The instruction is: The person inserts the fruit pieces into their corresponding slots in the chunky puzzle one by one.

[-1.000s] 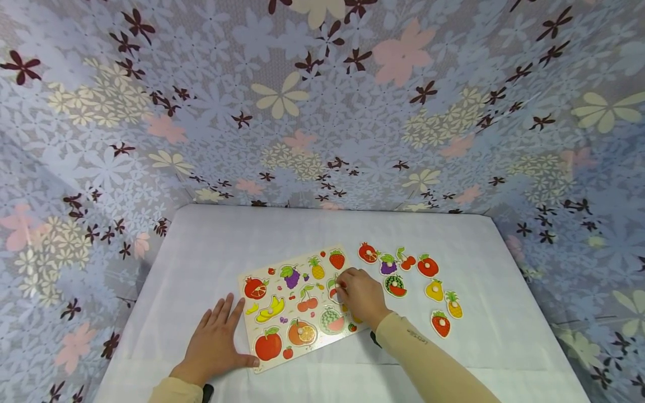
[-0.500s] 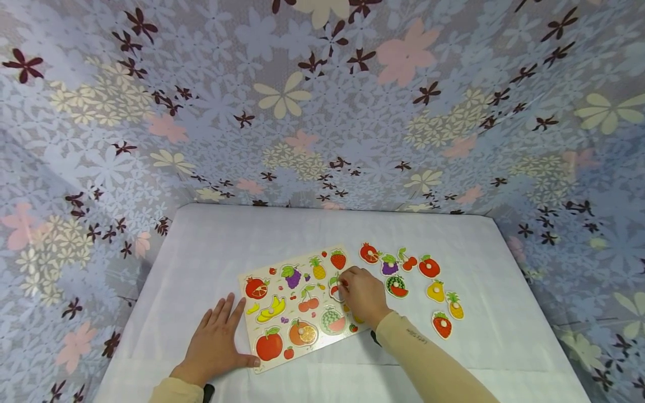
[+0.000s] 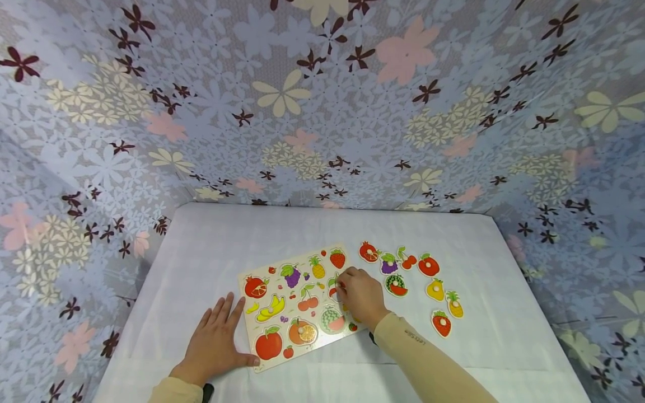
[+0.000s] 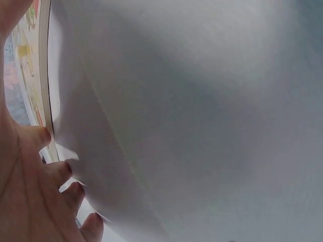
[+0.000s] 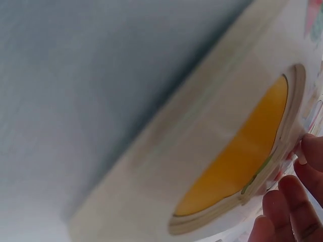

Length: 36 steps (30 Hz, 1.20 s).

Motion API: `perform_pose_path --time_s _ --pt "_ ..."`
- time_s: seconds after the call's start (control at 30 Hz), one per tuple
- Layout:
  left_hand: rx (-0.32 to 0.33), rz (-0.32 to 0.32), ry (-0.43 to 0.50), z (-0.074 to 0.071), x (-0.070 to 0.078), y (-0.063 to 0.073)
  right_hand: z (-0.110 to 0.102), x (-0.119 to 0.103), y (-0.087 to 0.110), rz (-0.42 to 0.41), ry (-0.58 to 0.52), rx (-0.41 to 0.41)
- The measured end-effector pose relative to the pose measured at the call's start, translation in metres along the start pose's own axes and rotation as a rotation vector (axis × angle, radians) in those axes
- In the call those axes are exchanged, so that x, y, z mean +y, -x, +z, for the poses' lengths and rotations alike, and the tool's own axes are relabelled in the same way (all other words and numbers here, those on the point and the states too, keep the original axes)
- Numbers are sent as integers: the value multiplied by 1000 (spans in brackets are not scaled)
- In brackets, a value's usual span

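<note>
A wooden fruit puzzle board (image 3: 279,288) lies slanted on the white-covered table. My left hand (image 3: 214,341) is spread flat at its left edge, with the thumb touching the lower left corner. At the board's right side, my right hand (image 3: 361,294) pinches the small pale knob (image 5: 301,155) of a puzzle piece (image 3: 332,290) with red and white on it. Much of that piece is hidden under the fingers. The banana piece (image 3: 270,309) and the orange piece (image 3: 302,332) sit in their recesses. Below the right hand is a yellow recess (image 5: 242,156).
Loose knobbed pieces lie right of the board: pomegranate (image 3: 369,252), grapes (image 3: 388,263), cherries (image 3: 409,261), apple (image 3: 428,265), watermelon (image 3: 396,285), pear (image 3: 435,289), pineapple (image 3: 454,305) and strawberry (image 3: 441,323). Flower-patterned cloth (image 3: 302,112) surrounds the table's back and sides.
</note>
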State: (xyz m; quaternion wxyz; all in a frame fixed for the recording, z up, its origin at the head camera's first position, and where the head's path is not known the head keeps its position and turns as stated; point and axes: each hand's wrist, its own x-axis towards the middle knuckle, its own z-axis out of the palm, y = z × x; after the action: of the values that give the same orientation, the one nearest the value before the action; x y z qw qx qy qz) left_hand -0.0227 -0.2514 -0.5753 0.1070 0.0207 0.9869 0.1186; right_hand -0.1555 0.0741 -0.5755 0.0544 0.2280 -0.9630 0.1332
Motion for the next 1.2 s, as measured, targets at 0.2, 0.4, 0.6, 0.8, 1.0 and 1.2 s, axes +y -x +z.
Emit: perform_pose_path --time_s 0.2,0.4,0.6,0.8,1.0,1.2 --pt "2 9 -7 1 1 -1 0 1 1 -8 7 4" --pt "-3 6 -9 3 1 -2 -7 3 3 24 -18 -54" --pt "-15 2 -14 2 2 -2 -24 26 12 147 -68 -94" --pt "-7 4 -12 1 0 0 -35 72 30 231 -41 -41" --pt "-5 4 -9 -1 0 2 -39 101 44 326 -30 -39" --pt "-11 4 -3 -2 2 2 -34 107 50 382 -48 -55"
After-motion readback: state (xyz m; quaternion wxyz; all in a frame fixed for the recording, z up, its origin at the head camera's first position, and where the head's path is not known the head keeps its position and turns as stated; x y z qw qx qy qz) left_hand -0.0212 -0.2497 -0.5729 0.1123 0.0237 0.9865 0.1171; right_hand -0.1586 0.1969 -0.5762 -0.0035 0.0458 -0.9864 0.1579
